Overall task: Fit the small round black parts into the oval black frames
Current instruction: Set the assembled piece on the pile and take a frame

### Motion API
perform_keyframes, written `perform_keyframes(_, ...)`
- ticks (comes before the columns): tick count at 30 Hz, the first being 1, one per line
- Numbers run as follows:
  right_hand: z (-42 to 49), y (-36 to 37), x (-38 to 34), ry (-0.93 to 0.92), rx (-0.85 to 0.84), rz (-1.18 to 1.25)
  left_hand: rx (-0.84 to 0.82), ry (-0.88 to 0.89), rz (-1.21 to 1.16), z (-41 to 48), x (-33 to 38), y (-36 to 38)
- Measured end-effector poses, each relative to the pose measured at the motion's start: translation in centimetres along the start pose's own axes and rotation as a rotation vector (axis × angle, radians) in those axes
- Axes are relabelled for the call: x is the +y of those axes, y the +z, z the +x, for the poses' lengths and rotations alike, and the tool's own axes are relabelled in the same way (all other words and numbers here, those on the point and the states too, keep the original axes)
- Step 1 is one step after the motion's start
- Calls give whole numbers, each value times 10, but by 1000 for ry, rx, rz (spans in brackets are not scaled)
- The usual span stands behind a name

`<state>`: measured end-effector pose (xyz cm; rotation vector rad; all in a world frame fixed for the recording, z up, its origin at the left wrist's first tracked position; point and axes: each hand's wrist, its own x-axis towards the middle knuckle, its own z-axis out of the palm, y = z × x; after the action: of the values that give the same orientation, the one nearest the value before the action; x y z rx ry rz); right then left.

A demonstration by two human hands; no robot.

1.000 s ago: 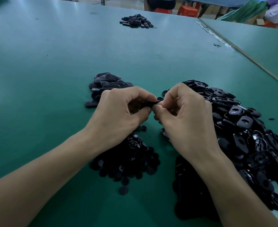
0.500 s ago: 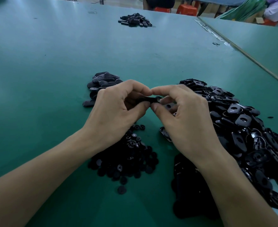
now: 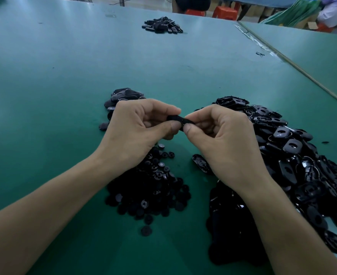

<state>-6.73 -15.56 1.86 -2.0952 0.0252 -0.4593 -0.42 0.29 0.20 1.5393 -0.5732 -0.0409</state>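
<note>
Black frame (image 3: pixel 180 121): held off the tabletop between both hands and seen edge-on; whether a round part sits in it cannot be told.
Left fingers (image 3: pixel 169 127): thumb and forefinger are clamped on the frame's left end, and the rest are curled under.
Right fingers (image 3: pixel 189 129): thumb and forefinger are clamped on the frame's right end, thumb tip just beside the left thumb tip.
Left hand (image 3: pixel 135 132): back turned up, above the far edge of the round parts.
Right hand (image 3: pixel 223 139): back turned up, at the left edge of the frame heap.
Round parts (image 3: pixel 149 191): a loose pile on the tabletop under the left wrist. One stray disc (image 3: pixel 146 230) lies just near of it.
Single frame (image 3: pixel 201 162): lies flat on the tabletop, partly hidden under the right hand.
Frame heap (image 3: pixel 294 155): a large, tangled pile at the right that runs near and under the right forearm.
Small pile (image 3: pixel 124 96): black oval pieces just beyond the left hand.
Far pile (image 3: pixel 162 25): more black pieces, well apart, near the far edge.
Tabletop (image 3: pixel 44 96): green. A seam on the right joins it to a second green surface (image 3: pixel 312 52).
Beyond: orange stools (image 3: pixel 225 12) at the far edge.
</note>
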Motion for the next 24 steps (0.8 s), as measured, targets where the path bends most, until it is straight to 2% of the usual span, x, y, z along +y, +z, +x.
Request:
perform_keyframes(10,0,1,-2,21,26,10,-8,-16,-55,1,1,-1)
perform_keyframes(16,0,0,-2,6,31,31,-1,51,24,1,1,-4)
perform_keyframes(21,0,0,-3,-19,28,20,56,102,92,0,2,-3)
perform_keyframes(24,1,-2,-2,-17,45,-74,156,112,122,0,-1,-3)
